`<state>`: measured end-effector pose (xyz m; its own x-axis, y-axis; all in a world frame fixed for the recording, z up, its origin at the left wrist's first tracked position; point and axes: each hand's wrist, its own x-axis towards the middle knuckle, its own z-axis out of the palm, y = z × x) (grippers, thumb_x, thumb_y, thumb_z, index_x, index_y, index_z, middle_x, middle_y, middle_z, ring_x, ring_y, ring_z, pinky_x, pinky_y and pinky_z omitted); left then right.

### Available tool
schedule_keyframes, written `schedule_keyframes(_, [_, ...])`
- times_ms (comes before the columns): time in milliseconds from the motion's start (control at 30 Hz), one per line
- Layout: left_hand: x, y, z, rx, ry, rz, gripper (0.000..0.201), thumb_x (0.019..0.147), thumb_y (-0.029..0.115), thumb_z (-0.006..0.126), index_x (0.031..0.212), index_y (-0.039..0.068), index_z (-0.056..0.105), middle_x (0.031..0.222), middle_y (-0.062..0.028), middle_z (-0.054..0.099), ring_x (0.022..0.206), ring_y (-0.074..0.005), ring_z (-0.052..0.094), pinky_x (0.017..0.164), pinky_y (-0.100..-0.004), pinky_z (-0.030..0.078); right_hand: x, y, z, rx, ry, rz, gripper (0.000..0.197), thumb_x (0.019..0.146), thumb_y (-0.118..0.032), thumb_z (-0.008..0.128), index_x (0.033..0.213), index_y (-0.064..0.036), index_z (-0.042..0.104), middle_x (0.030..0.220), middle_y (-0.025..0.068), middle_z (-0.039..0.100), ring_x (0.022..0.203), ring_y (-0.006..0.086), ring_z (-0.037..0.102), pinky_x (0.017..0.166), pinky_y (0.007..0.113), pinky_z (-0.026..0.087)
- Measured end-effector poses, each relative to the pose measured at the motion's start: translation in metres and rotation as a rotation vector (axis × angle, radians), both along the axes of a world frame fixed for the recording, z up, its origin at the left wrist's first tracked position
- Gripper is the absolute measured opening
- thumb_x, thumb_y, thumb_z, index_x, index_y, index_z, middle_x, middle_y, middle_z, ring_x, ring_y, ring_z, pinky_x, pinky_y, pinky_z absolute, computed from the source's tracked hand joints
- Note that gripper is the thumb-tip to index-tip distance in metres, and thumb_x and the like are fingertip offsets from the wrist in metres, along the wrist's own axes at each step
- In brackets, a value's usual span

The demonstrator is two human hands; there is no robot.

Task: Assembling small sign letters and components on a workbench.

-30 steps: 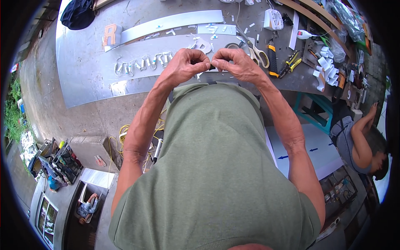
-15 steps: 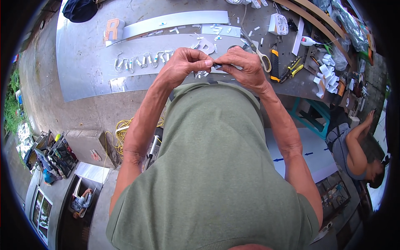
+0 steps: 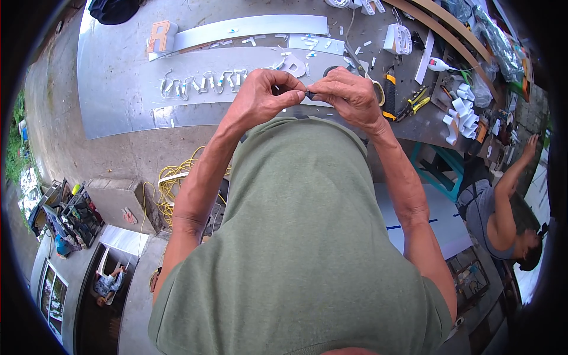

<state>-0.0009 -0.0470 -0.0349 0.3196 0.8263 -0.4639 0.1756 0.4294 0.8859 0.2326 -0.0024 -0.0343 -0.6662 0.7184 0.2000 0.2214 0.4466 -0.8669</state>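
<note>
Both hands meet over the near edge of the metal-topped table. My left hand [image 3: 264,94] is closed in a pinch, its thumb and forefinger tips at a small dark piece [image 3: 310,94]. From the other side my right hand [image 3: 350,97] pinches the same piece; it is too small to name. To the left of my left hand lies a wired string of small white light modules [image 3: 204,83]. Just beyond the hands are a pale flat cut-out letter [image 3: 293,65] and, partly hidden by my right hand, a dark round roll [image 3: 329,70].
Scissors [image 3: 378,92], a yellow-black utility knife [image 3: 389,94] and yellow-handled pliers [image 3: 412,103] lie to the right. A box letter [image 3: 161,38] stands far left, near a long white strip [image 3: 254,28]. White curved pieces [image 3: 464,115] are heaped right; a person [image 3: 500,207] is nearby.
My hands stay together at the small dark piece, with the left thumb and forefinger now more bowed apart behind their tips. The person at the right has raised an arm.
</note>
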Motion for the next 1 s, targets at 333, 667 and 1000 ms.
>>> schedule_keyframes(333, [0.017, -0.006, 0.013, 0.437, 0.269, 0.081, 0.013, 0.080, 0.006, 0.078, 0.093, 0.005, 0.078, 0.076, -0.0055, 0.066, 0.067, -0.0114, 0.061, 0.061, -0.0272, 0.050, 0.001, 0.010, 0.009, -0.334, -0.101, 0.017, 0.019, 0.086, -0.016, 0.078, 0.101, -0.0040, 0.077, 0.082, 0.0041, 0.072, 0.072, 0.0117, 0.064, 0.065, 0.028, 0.051])
schedule_keyframes(667, [0.023, -0.011, 0.010, 0.553, 0.231, 0.095, 0.014, 0.077, 0.002, 0.078, 0.091, 0.006, 0.078, 0.077, -0.0084, 0.067, 0.067, -0.0159, 0.061, 0.062, -0.0303, 0.051, 0.006, 0.003, 0.013, -0.924, -0.085, -0.049, 0.024, 0.091, -0.025, 0.076, 0.095, -0.0019, 0.070, 0.081, -0.0015, 0.064, 0.074, 0.0046, 0.056, 0.067, 0.022, 0.047])
schedule_keyframes(1000, [0.021, -0.011, 0.003, 0.034, -0.038, 0.073, 0.029, 0.087, 0.029, 0.079, 0.094, 0.002, 0.078, 0.076, -0.0046, 0.072, 0.072, -0.0101, 0.063, 0.070, -0.0279, 0.050, 0.009, -0.019, 0.016, -0.763, -0.139, -0.182, 0.019, 0.092, -0.015, 0.074, 0.099, 0.0020, 0.069, 0.082, 0.0015, 0.068, 0.072, 0.0065, 0.058, 0.065, 0.024, 0.048])
